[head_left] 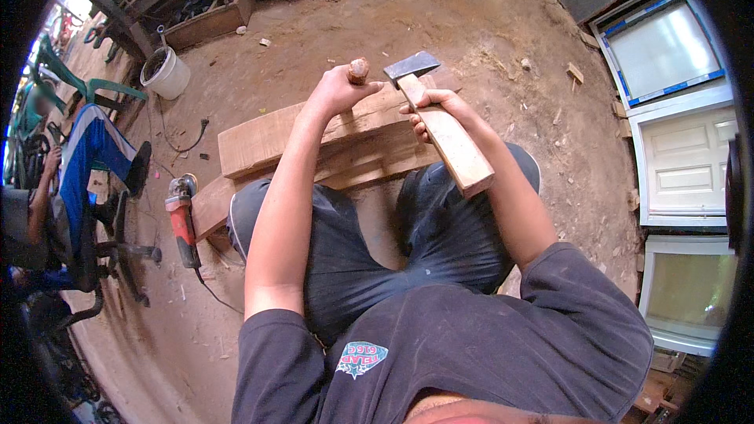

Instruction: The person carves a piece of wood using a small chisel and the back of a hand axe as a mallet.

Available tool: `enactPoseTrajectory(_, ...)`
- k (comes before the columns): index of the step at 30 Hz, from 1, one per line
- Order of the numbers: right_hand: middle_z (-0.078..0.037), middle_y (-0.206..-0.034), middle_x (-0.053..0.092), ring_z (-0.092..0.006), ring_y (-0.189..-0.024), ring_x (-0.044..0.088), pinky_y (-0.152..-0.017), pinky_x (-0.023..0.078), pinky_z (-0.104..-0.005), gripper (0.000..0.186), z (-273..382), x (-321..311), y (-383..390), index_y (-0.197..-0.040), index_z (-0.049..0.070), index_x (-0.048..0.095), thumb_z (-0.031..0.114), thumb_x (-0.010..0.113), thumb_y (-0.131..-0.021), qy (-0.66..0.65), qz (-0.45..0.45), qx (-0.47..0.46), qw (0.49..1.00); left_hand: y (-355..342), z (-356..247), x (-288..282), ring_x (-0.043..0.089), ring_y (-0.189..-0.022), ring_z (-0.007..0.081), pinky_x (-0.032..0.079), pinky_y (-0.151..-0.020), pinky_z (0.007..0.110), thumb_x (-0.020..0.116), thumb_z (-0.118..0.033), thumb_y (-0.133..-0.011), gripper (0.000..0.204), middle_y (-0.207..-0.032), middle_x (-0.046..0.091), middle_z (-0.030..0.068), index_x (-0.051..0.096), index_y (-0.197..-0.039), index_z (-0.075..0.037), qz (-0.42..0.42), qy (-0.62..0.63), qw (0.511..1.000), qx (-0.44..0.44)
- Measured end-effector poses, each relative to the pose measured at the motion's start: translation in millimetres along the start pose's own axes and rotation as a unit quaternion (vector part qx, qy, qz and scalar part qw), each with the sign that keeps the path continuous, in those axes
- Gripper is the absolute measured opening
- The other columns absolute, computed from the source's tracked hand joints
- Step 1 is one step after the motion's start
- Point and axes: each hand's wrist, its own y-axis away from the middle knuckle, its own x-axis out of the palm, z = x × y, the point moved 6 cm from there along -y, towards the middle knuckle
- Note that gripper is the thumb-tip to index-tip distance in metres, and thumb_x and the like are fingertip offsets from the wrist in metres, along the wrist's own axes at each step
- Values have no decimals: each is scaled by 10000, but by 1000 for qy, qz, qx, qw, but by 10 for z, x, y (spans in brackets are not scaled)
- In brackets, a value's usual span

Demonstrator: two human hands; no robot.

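My right hand (440, 108) is wrapped round the thick, squared wooden handle of a hatchet (457, 151). Its dark grey metal head points away from me, and the handle's butt end comes back over my right thigh. To its left, my left hand (339, 93) is closed on a wooden piece with a rounded end (358, 71); the rest of that piece is mostly hidden by my fist. Beneath both hands a thick wooden beam (255, 140) lies across in front of my knees, beside another length of timber (212, 208).
A red angle grinder (181, 220) with a cord rests left of my knee. Further left are a white bucket (166, 72), a green chair (110, 86) and a seated person in blue trousers (98, 145). White framed panels (685, 161) stand along the right. Wood chips litter the dirt floor.
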Motion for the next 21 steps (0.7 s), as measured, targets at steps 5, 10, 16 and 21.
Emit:
enactPoseTrajectory(5,-93,-721,639,-174,-579,626,-532,557,-310,320,132,9,-57,-1056,-23,594,181,601,-809,87,-34,92,991,-19,29,-28,703,-893,332,542,-807,408,778,-483,-756,496,-939,719,209,721,-942,-26,29,1,1000,-10)
enactPoseTrajectory(10,-85,-781,642,-122,-573,621,-507,546,-224,423,1171,254,-304,-1136,-79,553,194,584,-816,263,-43,-19,964,-54,-15,44,681,-950,384,537,-847,446,756,-459,-763,454,-967,707,229,717,-939,-42,24,-16,999,39)
enactPoseTrajectory(16,-127,-909,678,-201,-757,679,-689,582,-334,274,2454,695,-1030,-1057,-24,587,153,618,-850,389,-82,-207,894,-26,114,23,674,-1027,336,543,-915,428,738,-381,-721,442,-1081,706,183,737,-1034,-68,42,-24,999,-18)
enactPoseTrajectory(21,-163,-965,696,-233,-793,697,-733,592,-352,292,2656,249,-1640,-1076,-77,590,135,616,-878,382,-76,-123,913,6,65,6,675,-1034,326,544,-913,419,721,-336,-730,400,-1085,708,177,735,-1024,-64,48,-29,998,-26)
